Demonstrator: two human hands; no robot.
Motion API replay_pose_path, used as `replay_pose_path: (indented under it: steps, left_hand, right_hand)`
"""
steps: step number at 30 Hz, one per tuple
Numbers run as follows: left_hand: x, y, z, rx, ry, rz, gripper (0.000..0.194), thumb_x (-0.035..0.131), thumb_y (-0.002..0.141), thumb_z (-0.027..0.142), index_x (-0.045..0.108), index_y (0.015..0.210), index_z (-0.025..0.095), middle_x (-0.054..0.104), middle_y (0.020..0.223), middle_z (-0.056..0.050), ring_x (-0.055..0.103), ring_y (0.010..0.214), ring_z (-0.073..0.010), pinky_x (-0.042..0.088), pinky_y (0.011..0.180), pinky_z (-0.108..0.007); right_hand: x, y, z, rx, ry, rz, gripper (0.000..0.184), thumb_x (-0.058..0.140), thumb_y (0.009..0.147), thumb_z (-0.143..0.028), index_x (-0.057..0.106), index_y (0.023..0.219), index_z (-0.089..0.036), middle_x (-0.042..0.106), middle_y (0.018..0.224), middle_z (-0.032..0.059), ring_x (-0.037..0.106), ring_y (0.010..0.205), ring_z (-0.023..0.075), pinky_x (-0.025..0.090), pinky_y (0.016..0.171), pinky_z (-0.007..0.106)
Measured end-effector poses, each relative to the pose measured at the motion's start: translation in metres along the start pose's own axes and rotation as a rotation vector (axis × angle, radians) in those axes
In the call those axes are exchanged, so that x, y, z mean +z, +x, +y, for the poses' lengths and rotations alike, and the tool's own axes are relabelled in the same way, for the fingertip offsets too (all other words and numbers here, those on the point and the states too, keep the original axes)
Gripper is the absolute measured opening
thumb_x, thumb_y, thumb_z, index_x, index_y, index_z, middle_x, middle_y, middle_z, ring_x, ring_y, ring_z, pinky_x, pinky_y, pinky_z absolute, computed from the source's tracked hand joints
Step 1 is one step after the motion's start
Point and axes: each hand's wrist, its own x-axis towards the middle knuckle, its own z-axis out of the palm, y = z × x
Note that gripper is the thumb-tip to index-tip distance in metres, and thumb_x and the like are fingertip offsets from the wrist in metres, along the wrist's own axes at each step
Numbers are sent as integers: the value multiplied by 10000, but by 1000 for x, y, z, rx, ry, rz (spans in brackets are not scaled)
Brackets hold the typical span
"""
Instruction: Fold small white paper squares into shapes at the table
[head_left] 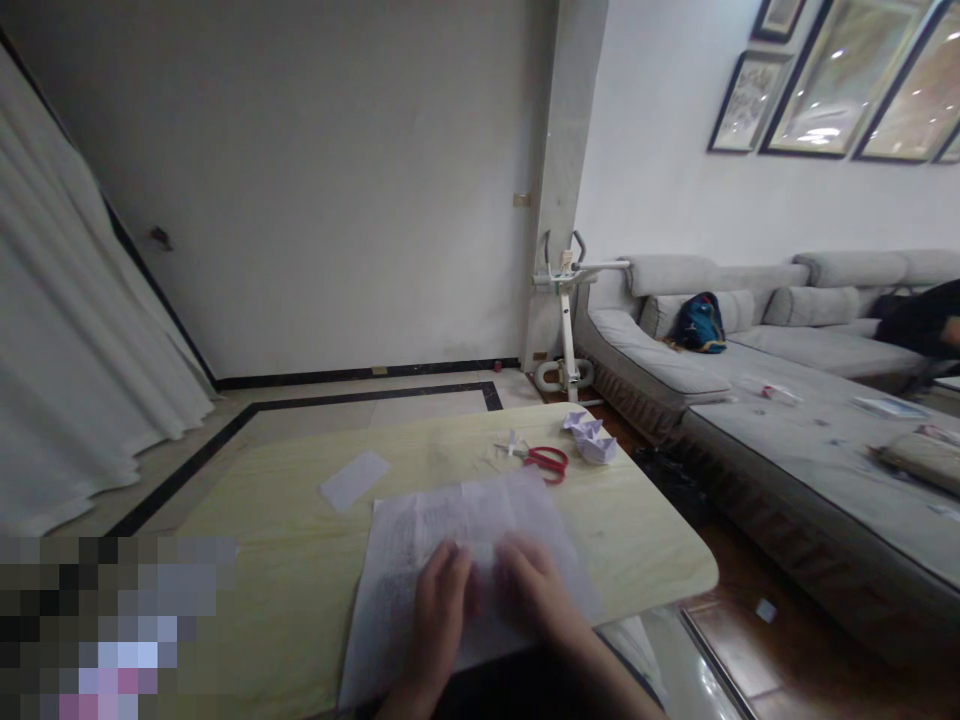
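Note:
My left hand (444, 595) is closed over a large sheet of printed paper (405, 540) spread on the table. A small pale piece of paper (484, 553) shows between my hands, hard to tell from the sheet beneath. Facing it, my right hand (531, 582) has its fingers curled in around the other side of that piece, smeared by motion. Beyond the sheet lie scissors with red handles (547, 462). Several folded white paper shapes (591, 438) stand near the table's far right corner. A blank paper slip (355, 481) rests left of the sheet's far edge.
The pale yellow table (285, 600) has a rounded right corner. Paper scraps (495, 458) lie by the scissor blades. On the right is a grey sofa (795, 440) with a blue backpack (701, 323); part of a person shows at far right. An exercise machine (568, 330) stands behind.

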Motion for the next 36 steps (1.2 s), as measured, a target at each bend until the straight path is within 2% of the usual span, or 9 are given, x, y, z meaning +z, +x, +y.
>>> replay_pose_path:
  steps: [4,10,21,27,29,32,36]
  left_hand:
    - [1,-1,3,42,26,-18,294,679,644,493,631,656,203,618,597,-8,605,620,-204,515,580,-288]
    - [0,-2,7,18,6,3,299,656,665,481,537,578,221,510,471,45,489,443,-144,422,420,-243]
    - [0,0,-1,11,-24,-39,297,610,732,475,519,600,226,496,478,57,493,443,-140,418,441,-242]
    - [0,0,0,21,16,-45,317,616,707,506,521,587,228,497,474,51,490,446,-146,420,440,-248]
    - [-1,1,-2,33,58,-26,308,598,712,517,570,636,219,562,522,22,551,505,-175,464,486,-269]
    - [-2,4,-7,41,137,24,329,631,669,515,653,743,195,692,715,-53,658,743,-256,536,668,-328]
    - [-3,4,-13,52,187,-12,298,645,675,489,687,772,211,747,918,-97,657,990,-314,527,844,-367]
  right_hand:
    - [1,-2,-4,-1,44,-57,362,562,738,-517,410,590,-224,337,512,-70,307,462,100,253,445,231]
    - [0,-2,-6,-49,-64,-53,358,548,787,-496,466,590,-209,394,527,-53,354,476,104,283,460,230]
    - [-4,-1,-3,-84,-147,-10,304,504,776,-407,411,554,-221,365,504,-59,352,466,106,285,436,219]
    - [-3,-2,-7,-94,-160,14,283,498,741,-378,377,539,-222,330,496,-69,321,456,98,266,435,220]
    - [-2,-2,-7,-75,-137,3,273,492,748,-383,391,553,-221,340,500,-69,318,453,97,261,434,220]
    - [-2,-2,-7,-118,-167,-46,270,501,765,-386,441,570,-210,384,521,-59,348,482,102,292,465,224]
    - [-2,-2,-7,-164,-206,-71,286,506,782,-397,456,577,-203,372,542,-55,360,523,111,312,494,228]
